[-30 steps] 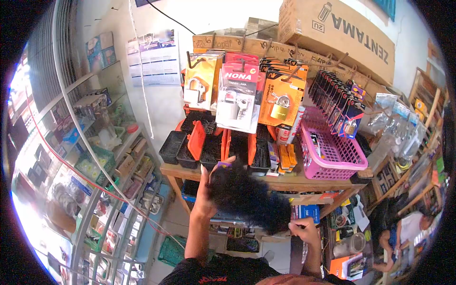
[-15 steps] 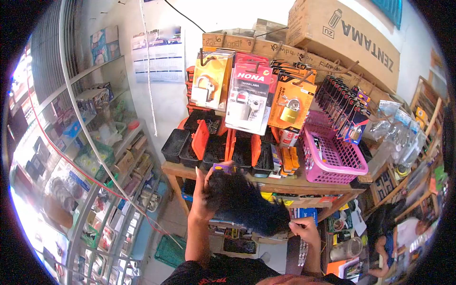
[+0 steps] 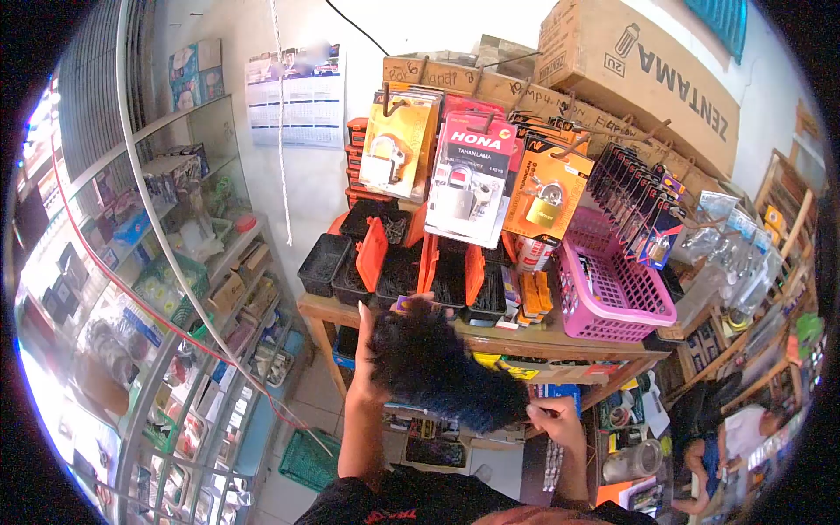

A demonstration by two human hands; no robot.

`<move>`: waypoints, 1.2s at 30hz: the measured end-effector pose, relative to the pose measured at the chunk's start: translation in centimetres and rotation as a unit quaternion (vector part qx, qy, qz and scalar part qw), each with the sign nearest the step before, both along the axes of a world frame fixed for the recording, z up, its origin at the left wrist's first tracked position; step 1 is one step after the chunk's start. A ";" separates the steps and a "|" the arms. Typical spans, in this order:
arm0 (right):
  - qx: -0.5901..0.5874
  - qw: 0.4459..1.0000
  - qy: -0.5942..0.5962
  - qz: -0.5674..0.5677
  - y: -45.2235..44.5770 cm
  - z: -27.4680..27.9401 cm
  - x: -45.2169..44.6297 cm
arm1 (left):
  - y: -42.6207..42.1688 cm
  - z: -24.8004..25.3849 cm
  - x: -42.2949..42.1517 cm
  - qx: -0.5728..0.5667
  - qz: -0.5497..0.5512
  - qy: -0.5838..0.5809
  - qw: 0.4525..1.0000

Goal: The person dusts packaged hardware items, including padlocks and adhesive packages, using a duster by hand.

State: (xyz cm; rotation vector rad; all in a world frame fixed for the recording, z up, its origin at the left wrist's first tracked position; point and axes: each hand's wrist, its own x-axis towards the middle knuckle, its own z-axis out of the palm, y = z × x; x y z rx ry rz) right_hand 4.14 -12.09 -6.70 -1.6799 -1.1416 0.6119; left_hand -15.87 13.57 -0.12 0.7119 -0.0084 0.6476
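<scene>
A dark, fluffy duster-like object [image 3: 437, 367] stretches between my hands in front of the wooden table. My left hand [image 3: 371, 354] is closed round its upper left end, beside a small purple and yellow item [image 3: 404, 304] that is partly hidden. At the object's lower right end, my right hand [image 3: 553, 418] is closed with its fingers pinched; what it pinches is too small to make out. Beyond them, black bins [image 3: 325, 264] with orange dividers line the table [image 3: 560, 343]. Packaged padlocks [image 3: 468, 184] hang above the bins.
A pink basket [image 3: 612, 319] stands on the table's right side. Glass shelving [image 3: 219, 289] runs along the left. A large carton [image 3: 643, 79] sits above the hanging packs. A green crate [image 3: 306, 459] lies on the floor. Another person [image 3: 744, 433] is at the far right.
The view has shifted, so the table and packs appear slightly farther right. The dark object and both hands have moved slightly left in the picture, with both hands still closed.
</scene>
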 end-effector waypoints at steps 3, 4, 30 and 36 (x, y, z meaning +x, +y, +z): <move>0.021 1.000 -0.004 -0.022 0.7 0.2 -0.8 | -0.9 -0.8 -0.3 -0.022 0.062 0.121 0.990; 0.007 1.000 -0.001 -0.010 0.9 0.7 -1.3 | -0.9 -1.6 0.0 -0.024 0.071 0.131 0.989; -0.032 0.998 0.057 0.013 1.3 -2.4 -0.2 | -1.8 -3.6 1.6 0.011 0.158 0.059 0.986; -0.017 1.000 0.000 -0.007 0.6 -1.9 0.9 | -0.9 -2.3 0.2 -0.023 0.067 -0.007 0.997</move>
